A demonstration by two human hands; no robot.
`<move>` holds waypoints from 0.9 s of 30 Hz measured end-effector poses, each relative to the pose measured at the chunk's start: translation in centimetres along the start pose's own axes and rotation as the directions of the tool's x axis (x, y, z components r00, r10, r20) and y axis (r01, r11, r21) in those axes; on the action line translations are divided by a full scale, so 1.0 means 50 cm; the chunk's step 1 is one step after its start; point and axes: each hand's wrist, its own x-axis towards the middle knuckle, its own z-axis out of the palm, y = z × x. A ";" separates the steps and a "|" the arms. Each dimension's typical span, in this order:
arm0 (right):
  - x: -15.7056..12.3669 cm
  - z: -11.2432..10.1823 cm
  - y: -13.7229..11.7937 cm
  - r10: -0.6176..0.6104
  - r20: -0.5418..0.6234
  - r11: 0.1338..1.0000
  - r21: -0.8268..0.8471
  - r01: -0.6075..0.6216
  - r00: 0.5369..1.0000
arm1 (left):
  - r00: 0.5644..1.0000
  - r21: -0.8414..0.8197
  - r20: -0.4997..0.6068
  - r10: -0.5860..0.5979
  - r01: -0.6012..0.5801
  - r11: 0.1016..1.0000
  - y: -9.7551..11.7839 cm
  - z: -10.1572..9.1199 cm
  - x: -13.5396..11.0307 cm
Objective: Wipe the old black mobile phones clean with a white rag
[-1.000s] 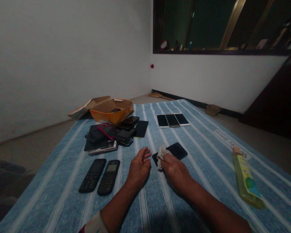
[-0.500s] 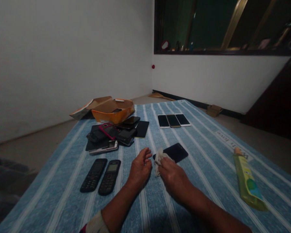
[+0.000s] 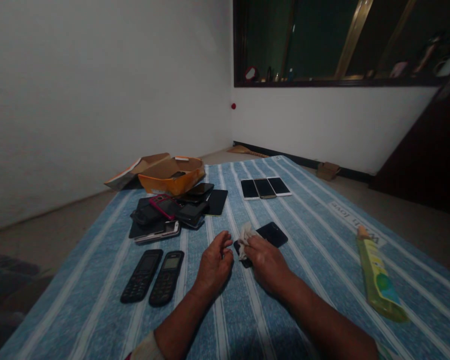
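Note:
My right hand grips a crumpled pale tissue and presses it on a dark smartphone lying flat on the cloth. The hand and tissue cover part of the phone's near left side. Just left of that phone, my left hand rests on its side with the fingers apart and nothing in them. Further left, two black keypad phones, one beside the other, lie side by side.
A blue striped cloth covers the table. Several phones are piled before an open orange cardboard box. Three smartphones lie in a row at the back. A yellow-green bottle lies at the right.
My right hand has shifted the tissue slightly up over the phone, showing more of its near left corner. My left hand stays beside it. The whole view has shifted a little.

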 end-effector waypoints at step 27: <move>-0.022 -0.035 0.051 0.228 0.034 0.972 -0.059 -0.226 0.973 | 0.969 0.456 0.191 0.157 -0.229 0.860 0.034 0.017 -0.013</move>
